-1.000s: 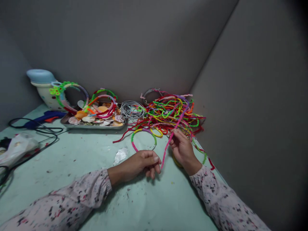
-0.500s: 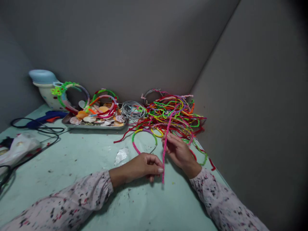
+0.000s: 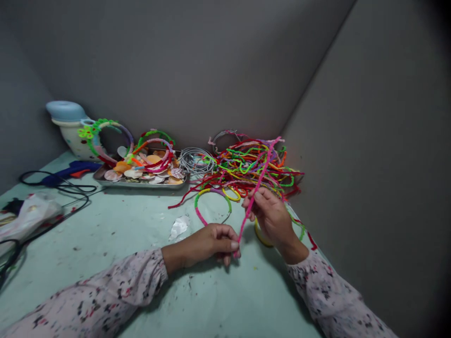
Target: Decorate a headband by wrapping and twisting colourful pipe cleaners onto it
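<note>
A bright pink pipe cleaner (image 3: 261, 176) runs slantwise between my hands above the table. My left hand (image 3: 215, 241) pinches its lower end between thumb and fingers. Higher up, my right hand (image 3: 270, 217) grips it near its middle, and the free end points up toward the back right. Just beyond my left hand lies a hoop (image 3: 198, 199) wrapped in pink, green, yellow and purple, with a stretch of bare grey wire. Part of a yellow ring (image 3: 261, 234) shows below my right hand.
Behind my hands is a tangled heap of coloured pipe cleaners (image 3: 243, 159), beside coiled grey wire (image 3: 196, 160). A metal tray (image 3: 148, 185) holds shells and wrapped hoops. Farther left are a blue-lidded container (image 3: 75, 141), a black cord (image 3: 79, 190) and a plastic bag (image 3: 33, 213).
My right hand has moved slightly right, and the pipe cleaner now leans more to the right. My left hand holds closer to its lower end.
</note>
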The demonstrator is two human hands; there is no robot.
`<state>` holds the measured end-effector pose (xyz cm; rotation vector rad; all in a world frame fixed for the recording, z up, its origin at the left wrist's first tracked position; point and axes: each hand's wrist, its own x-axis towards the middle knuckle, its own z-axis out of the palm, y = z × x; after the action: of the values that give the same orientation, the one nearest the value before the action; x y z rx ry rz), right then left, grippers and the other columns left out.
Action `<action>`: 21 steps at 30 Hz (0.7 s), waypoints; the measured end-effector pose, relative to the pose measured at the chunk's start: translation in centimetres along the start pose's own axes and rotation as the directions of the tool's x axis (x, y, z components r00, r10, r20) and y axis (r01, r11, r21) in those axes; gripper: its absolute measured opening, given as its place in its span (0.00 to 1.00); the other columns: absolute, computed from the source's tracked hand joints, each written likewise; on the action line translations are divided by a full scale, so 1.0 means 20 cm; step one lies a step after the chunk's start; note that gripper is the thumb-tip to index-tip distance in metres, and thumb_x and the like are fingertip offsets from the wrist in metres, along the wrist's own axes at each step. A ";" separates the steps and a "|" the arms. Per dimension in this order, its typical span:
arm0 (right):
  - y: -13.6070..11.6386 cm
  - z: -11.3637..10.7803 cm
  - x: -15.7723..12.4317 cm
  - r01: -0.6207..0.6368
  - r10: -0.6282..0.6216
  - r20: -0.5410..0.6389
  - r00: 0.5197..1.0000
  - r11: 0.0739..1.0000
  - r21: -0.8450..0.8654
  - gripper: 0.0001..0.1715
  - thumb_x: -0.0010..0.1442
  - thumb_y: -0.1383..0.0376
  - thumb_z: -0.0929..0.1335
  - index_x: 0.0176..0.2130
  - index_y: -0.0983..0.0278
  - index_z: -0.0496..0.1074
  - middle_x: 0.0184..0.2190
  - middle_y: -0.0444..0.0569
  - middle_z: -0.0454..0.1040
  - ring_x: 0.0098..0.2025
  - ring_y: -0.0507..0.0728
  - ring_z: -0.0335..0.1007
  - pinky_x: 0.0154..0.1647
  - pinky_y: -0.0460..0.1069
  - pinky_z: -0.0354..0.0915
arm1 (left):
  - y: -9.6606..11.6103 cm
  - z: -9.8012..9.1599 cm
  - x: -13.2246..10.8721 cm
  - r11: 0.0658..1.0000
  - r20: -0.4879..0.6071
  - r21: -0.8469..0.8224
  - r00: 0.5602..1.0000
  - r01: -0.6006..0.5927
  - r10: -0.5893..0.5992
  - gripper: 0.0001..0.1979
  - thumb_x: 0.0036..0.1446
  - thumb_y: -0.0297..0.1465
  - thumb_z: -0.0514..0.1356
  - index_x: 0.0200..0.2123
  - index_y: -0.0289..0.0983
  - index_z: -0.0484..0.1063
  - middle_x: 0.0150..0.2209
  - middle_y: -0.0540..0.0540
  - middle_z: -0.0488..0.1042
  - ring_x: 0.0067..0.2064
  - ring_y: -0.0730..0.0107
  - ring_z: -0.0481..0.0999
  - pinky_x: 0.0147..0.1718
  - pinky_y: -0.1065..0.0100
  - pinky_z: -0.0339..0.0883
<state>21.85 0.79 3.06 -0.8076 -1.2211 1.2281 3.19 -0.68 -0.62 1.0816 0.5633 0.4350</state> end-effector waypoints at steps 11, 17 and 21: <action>-0.02 -0.06 0.04 0.124 -0.162 -0.202 0.966 0.974 -0.189 0.12 0.62 0.55 0.66 0.36 0.61 0.68 0.27 0.43 0.73 0.21 0.48 0.66 0.21 0.44 0.63 | 0.02 -0.03 -0.01 0.973 -0.109 -0.229 0.994 -0.043 0.019 0.13 0.51 0.30 0.67 0.38 0.32 0.70 0.29 0.47 0.75 0.23 0.80 0.70 0.24 0.76 0.63; -0.02 -0.06 0.04 0.124 -0.162 -0.214 0.963 0.975 -0.184 0.11 0.62 0.55 0.66 0.36 0.61 0.68 0.27 0.43 0.73 0.21 0.48 0.65 0.20 0.43 0.63 | 0.00 -0.03 0.00 0.984 -0.112 -0.176 0.994 -0.018 -0.002 0.12 0.51 0.32 0.67 0.35 0.31 0.71 0.29 0.46 0.76 0.23 0.80 0.71 0.24 0.75 0.63; -0.03 -0.06 0.05 0.119 -0.155 -0.215 0.964 0.978 -0.173 0.11 0.62 0.55 0.66 0.36 0.61 0.68 0.27 0.42 0.73 0.21 0.48 0.65 0.21 0.44 0.63 | -0.01 -0.03 0.01 0.985 -0.098 -0.173 0.995 -0.014 -0.003 0.12 0.52 0.34 0.67 0.33 0.31 0.71 0.29 0.46 0.76 0.23 0.80 0.71 0.25 0.75 0.64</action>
<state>23.03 1.72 3.55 -0.9368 -1.1754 0.9070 2.98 -0.21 -1.00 0.8991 0.5978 0.5343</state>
